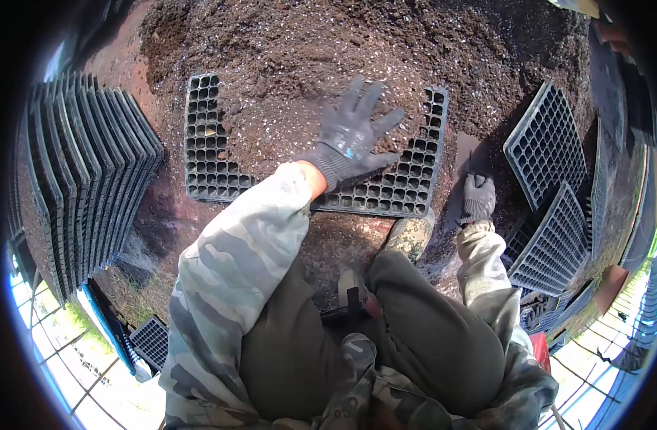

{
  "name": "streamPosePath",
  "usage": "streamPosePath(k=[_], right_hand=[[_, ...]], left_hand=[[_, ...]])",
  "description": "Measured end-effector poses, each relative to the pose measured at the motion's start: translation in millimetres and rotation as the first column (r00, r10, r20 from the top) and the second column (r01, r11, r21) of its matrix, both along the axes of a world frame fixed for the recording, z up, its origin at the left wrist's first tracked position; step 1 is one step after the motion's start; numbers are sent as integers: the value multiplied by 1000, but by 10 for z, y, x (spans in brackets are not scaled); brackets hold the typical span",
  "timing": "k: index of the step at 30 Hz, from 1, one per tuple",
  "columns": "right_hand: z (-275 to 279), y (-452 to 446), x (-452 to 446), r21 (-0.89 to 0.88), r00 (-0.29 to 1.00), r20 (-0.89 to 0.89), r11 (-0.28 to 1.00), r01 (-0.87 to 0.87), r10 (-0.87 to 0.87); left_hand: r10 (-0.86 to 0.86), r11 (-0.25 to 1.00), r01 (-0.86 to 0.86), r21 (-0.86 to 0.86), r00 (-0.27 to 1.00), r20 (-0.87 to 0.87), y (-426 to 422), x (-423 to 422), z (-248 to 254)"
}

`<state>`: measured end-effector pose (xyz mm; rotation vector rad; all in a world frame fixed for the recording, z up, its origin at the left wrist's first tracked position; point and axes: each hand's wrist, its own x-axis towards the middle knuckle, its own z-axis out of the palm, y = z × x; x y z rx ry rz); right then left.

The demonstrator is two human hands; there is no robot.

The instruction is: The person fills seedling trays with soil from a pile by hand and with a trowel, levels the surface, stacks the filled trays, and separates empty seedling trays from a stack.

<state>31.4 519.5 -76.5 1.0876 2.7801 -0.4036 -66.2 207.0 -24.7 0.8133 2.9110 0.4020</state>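
Observation:
A black cell tray (436, 154) lies flat, with dark soil (271, 107) heaped over its middle and back. Empty cells show along its left side, right side and front edge. My left hand (353, 136), in a dark grey glove, rests palm down on the soil with its fingers spread. To the right of the tray, my right hand (479, 197), also gloved, is closed beside a dark flat strip (468, 150). What its fingers hold, if anything, is hidden.
Nested black trays (92, 172) stand at the left. More trays (547, 147) lean and overlap at the right. Loose soil (443, 43) spreads across the back. My boot (411, 233) is below the tray's front edge, and wire mesh (84, 383) shows at the lower left.

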Motion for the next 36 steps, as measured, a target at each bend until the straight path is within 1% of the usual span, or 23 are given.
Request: streamPosePath(k=[1, 2, 4, 5, 7, 8, 10, 12, 14, 17, 18, 21, 22, 24, 25, 26, 28, 30, 31, 32, 33, 34, 36], right_hand=[[-21, 28, -10, -28, 999, 33, 1000, 10, -9], [-37, 60, -14, -54, 998, 68, 998, 20, -17], [-69, 75, 32, -48, 1000, 1, 999, -2, 2], [-76, 72, 44, -43, 997, -68, 999, -25, 22], [-57, 85, 35, -46, 999, -50, 999, -16, 14], [-52, 73, 34, -48, 1000, -29, 999, -9, 7], [-53, 75, 14, -36, 999, 27, 999, 25, -24], [-98, 99, 23, -28, 1000, 26, 999, 15, -15], [-14, 40, 1, -17, 1000, 9, 1000, -2, 2], [-31, 50, 3, -4, 1000, 16, 1000, -8, 8], [-47, 71, -4, -2, 1000, 19, 1000, -11, 11], [-73, 64, 10, 45, 999, -7, 998, -37, 38], [-96, 70, 16, 44, 999, -3, 998, -36, 36], [-137, 114, 19, 45, 998, -15, 998, -52, 53], [-119, 101, 13, 46, 998, -16, 998, -52, 53], [-87, 73, 5, 38, 999, -9, 998, -52, 52], [-57, 76, 2, 36, 998, -3, 998, -57, 57], [-121, 102, 31, 47, 997, -37, 997, -65, 66], [-97, 77, 22, 55, 996, -48, 996, -67, 70], [-64, 69, -13, 46, 996, -52, 997, -68, 70], [-48, 41, -33, 24, 999, 0, 999, -41, 41], [-1, 23, -32, 16, 998, 55, 1000, -12, 11], [-63, 77, -17, 26, 995, 97, 1000, -1, -2]], left_hand=[[-108, 991, 111, -79, 993, 41, 145, -18, 35], [-109, 991, 112, -78, 993, 39, 290, -27, 29], [-386, 909, 388, -152, 921, 49, 492, 19, -40], [-390, 907, 393, -155, 920, 47, 503, 61, -163], [-470, 878, 451, -163, 875, -114, 435, 131, -314], [-476, 873, 455, -172, 872, -110, 331, 158, -328], [-391, 920, 385, -67, 912, -124, -1, 247, -310], [-357, 934, 348, -82, 923, -144, -372, 311, -190], [-158, 987, 157, -20, 975, -153, -706, 366, -122], [-65, 994, 51, -95, 986, -152, -990, 398, -142], [-62, 995, 49, -93, 987, -149, -1022, 385, -175], [-24, 997, 40, 61, 970, -244, -1026, 351, -225], [-25, 997, 41, 61, 970, -240, -943, 372, -166], [-30, 969, 70, 239, 985, -167, -684, 428, -44], [-130, 961, 175, 215, 970, -207, -549, 439, -80], [-130, 960, 175, 217, 969, -208, -471, 454, -186], [-332, 943, 330, -45, 922, -198, -347, 401, -287], [-337, 941, 335, -36, 930, -150, -316, 240, -261], [-192, 981, 190, 50, 981, 31, -299, 156, -141], [-47, 994, 25, 102, 974, 220, -305, 91, -85], [-127, 977, 143, 155, 986, -109, -466, 41, -173], [-132, 978, 147, 147, 986, -105, -541, 19, -147], [245, 897, -276, 346, 961, 129, -654, -31, -95]])
